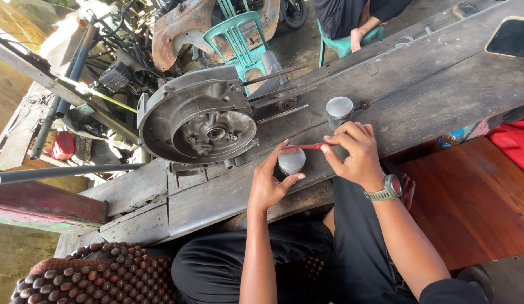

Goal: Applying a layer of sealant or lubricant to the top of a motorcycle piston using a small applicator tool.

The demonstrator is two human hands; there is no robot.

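At frame centre the left hand cups a small metal piston upright on the wooden bench, while the right hand pinches a red-handled brush, lying roughly level, its tip over the piston's top.

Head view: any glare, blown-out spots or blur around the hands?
Head view: daylight is blown out at the top left behind the engine case; mild sheen on the metal cylinder top. The left hand, right hand and red tool are sharp and evenly lit, with soft shadows on the wooden bench.
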